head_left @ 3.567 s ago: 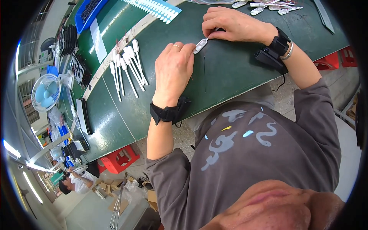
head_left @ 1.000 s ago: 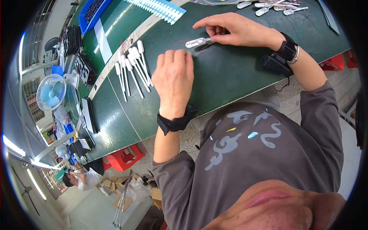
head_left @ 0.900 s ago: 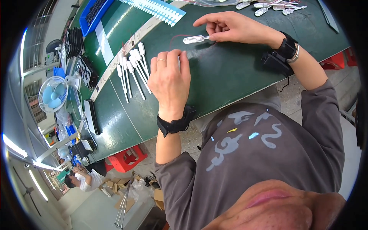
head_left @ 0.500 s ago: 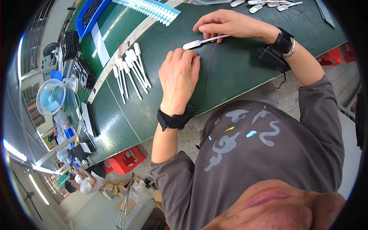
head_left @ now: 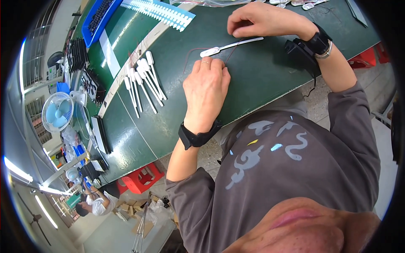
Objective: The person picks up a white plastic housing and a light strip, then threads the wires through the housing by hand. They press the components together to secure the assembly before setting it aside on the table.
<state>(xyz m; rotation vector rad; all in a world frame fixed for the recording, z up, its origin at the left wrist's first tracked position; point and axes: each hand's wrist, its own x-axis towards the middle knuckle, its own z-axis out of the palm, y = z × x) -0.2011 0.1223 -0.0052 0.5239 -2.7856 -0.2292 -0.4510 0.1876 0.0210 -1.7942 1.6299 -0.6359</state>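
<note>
A white paddle-shaped piece point(head_left: 209, 52) with a flat oval head and slim stem lies on the green table point(head_left: 168, 135). A thin red wire curves left from it, and a fine dark wire crosses its stem. My left hand point(head_left: 206, 90), palm down, rests just below the oval head, its fingers bent and their tips hidden. Beyond the stem, my right hand point(head_left: 268, 20) hovers with thumb and fingers curled closed; anything between them is too small to see. Left of my left hand several similar white paddle pieces point(head_left: 143, 69) lie fanned out.
More white paddle pieces point(head_left: 309, 6) lie at the far edge beside a clear plastic bag point(head_left: 215, 2). A sheet of white stickers point(head_left: 168, 17) and a blue bin point(head_left: 90, 31) of dark parts are at the far left. A fan point(head_left: 57, 111) and a person in white point(head_left: 99, 205) appear at left.
My right hand has come off the stem and moved up and right. My left hand has slid right along the oval head. The paddle piece is nearly where it was.
</note>
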